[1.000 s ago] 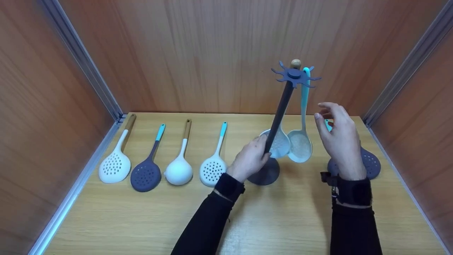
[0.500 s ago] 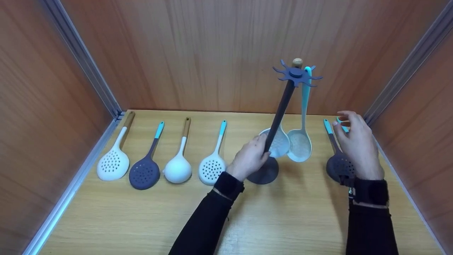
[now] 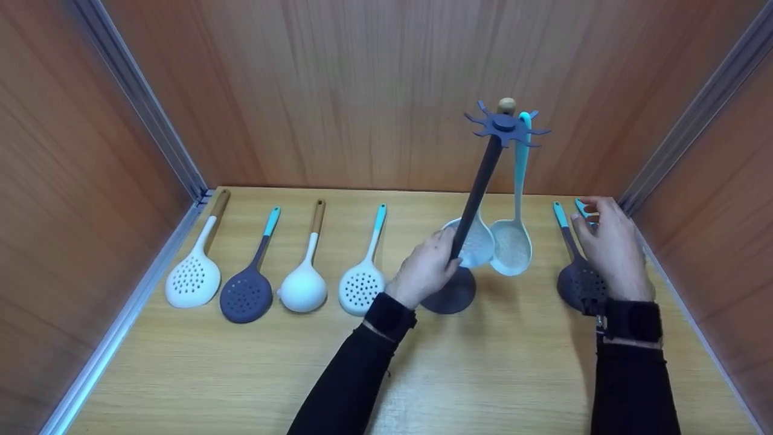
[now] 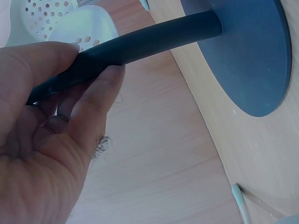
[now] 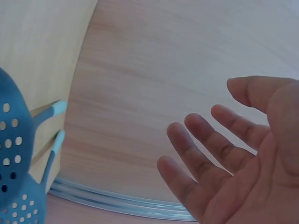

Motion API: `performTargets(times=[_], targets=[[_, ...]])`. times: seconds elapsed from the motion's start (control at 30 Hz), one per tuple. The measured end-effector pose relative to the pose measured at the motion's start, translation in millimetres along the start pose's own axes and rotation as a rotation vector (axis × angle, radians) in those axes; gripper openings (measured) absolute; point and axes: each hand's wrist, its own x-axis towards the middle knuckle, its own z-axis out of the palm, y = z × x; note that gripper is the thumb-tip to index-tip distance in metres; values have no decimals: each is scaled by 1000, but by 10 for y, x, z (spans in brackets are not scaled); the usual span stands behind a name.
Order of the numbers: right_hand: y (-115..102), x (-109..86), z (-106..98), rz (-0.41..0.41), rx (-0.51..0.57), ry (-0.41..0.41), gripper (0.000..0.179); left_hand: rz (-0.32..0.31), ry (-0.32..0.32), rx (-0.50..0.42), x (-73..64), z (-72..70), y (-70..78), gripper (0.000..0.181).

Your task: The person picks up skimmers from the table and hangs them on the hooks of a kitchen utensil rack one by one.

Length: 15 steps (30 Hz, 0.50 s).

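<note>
Stand (image 3: 477, 196) is held in the left hand's (image 3: 424, 270) fingers, four spoons (image 3: 246, 296) left of it. Right of it, the right hand (image 3: 613, 251), fingers loose, partly blocks dark spoons (image 3: 572, 285).

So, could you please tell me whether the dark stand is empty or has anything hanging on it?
Not empty: in the head view, a turquoise-handled utensil hangs on the stand, while several hooks are bare.

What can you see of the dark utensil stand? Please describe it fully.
The dark stand has a flat round base, a slim pole and a crown of curved hooks, seemingly plastic or coated metal. In the head view, right of centre, it slants up rightward. The left hand's grip holds the pole; a turquoise-handled utensil hangs from a hook, a white one beside it.
</note>
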Motion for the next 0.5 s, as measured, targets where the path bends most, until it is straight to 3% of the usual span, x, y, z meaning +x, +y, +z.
performTargets(times=[0.5], targets=[[246,97,104,104,-66,-170,69,-2,1,-1,4,2,10,42]])
